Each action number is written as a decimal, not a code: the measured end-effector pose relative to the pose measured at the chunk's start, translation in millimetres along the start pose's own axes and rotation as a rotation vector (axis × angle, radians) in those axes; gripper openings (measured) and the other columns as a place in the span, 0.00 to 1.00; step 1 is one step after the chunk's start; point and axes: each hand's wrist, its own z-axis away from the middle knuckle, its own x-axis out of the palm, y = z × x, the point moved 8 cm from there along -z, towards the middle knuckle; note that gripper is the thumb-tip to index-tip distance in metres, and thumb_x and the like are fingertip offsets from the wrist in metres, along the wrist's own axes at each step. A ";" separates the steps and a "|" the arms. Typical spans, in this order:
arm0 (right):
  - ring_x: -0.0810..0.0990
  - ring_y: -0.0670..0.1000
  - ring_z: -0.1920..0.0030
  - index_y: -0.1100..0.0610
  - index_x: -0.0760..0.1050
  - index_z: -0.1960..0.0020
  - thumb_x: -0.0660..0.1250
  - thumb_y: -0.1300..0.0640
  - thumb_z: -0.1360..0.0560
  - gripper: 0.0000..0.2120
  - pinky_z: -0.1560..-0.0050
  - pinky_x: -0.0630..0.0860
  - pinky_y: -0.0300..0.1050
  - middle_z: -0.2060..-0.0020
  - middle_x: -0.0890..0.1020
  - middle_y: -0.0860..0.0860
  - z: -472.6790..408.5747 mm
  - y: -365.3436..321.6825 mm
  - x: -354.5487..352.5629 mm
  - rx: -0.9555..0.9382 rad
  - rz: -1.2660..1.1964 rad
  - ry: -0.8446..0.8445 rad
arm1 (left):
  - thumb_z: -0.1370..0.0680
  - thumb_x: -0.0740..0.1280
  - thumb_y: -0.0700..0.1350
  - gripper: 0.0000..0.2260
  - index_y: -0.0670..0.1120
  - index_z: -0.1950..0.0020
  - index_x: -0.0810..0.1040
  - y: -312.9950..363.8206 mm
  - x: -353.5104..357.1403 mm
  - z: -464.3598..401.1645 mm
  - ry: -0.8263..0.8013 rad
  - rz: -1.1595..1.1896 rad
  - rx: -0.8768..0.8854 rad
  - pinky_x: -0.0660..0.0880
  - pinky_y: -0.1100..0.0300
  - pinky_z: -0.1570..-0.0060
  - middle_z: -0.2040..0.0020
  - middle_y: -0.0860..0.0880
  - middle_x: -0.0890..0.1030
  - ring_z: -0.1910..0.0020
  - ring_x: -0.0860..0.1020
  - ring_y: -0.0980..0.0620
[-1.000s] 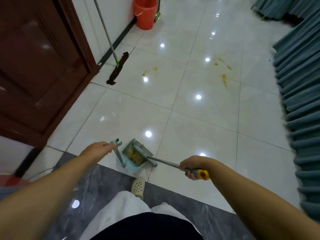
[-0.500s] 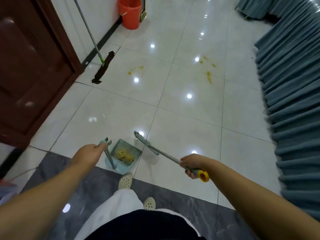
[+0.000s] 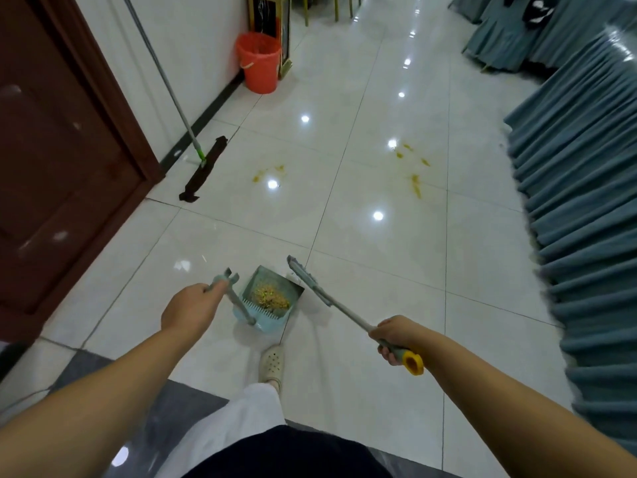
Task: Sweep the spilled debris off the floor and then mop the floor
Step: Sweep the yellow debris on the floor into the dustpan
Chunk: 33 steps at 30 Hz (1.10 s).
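Observation:
My left hand [image 3: 189, 309] grips the upright handle of a light blue dustpan [image 3: 267, 303] that holds a heap of yellowish debris [image 3: 270, 295]. My right hand [image 3: 396, 336] grips the yellow-capped handle of a small grey broom [image 3: 312, 282], whose head is lifted just right of the pan. Yellow smears stain the white tiles ahead: one yellow smear [image 3: 267, 173] left of centre, another yellow smear [image 3: 415, 177] to the right. A flat mop [image 3: 203, 169] with a dark pad leans against the left wall.
An orange bucket [image 3: 259, 62] stands by the wall further on. A dark wooden door [image 3: 62, 139] fills the left. Blue-grey pleated cloth [image 3: 582, 201] runs along the right side. My foot in a pale shoe [image 3: 272, 362] stands behind the dustpan, at the edge of dark grey tiles.
The broom head has come out of the dustpan and swung up to the right. I have stepped forward, so the stains, mop and bucket appear nearer.

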 end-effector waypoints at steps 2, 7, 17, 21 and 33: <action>0.68 0.48 0.77 0.64 0.71 0.52 0.62 0.61 0.23 0.05 0.77 0.68 0.35 0.71 0.72 0.56 -11.7 -27.6 -11.9 0.012 -0.025 0.007 | 0.27 0.53 0.64 0.28 0.41 0.62 0.77 20.1 0.7 -31.8 -0.006 0.026 0.002 0.69 0.55 0.68 0.68 0.43 0.79 0.71 0.75 0.45; 0.68 0.48 0.77 0.64 0.71 0.53 0.62 0.61 0.22 0.05 0.78 0.68 0.35 0.70 0.72 0.56 -33.8 -102.4 -48.1 0.030 -0.073 0.029 | 0.31 0.52 0.68 0.28 0.44 0.64 0.76 74.3 -3.2 -109.6 -0.051 0.092 -0.007 0.70 0.57 0.70 0.72 0.47 0.77 0.75 0.73 0.47; 0.68 0.47 0.83 0.63 0.70 0.55 0.61 0.61 0.21 0.06 0.80 0.67 0.33 0.75 0.71 0.55 -86.3 -224.0 -139.4 0.012 -0.258 0.016 | 0.27 0.62 0.66 0.24 0.44 0.62 0.75 184.9 12.9 -242.1 -0.127 0.064 -0.003 0.69 0.60 0.69 0.69 0.46 0.78 0.73 0.74 0.48; 0.69 0.47 0.83 0.64 0.70 0.54 0.62 0.62 0.22 0.06 0.80 0.68 0.34 0.75 0.72 0.56 -117.9 -276.4 -199.8 -0.008 -0.220 0.028 | 0.27 0.61 0.68 0.26 0.43 0.63 0.75 237.1 25.9 -290.0 -0.092 0.036 -0.012 0.70 0.58 0.68 0.69 0.46 0.78 0.73 0.75 0.47; 0.68 0.46 0.83 0.64 0.70 0.52 0.62 0.61 0.22 0.05 0.81 0.67 0.34 0.76 0.72 0.54 -195.7 -464.9 -396.2 -0.044 -0.079 -0.041 | 0.29 0.57 0.71 0.32 0.42 0.63 0.77 401.8 57.9 -408.0 0.116 0.165 -0.152 0.75 0.50 0.64 0.69 0.43 0.79 0.70 0.77 0.43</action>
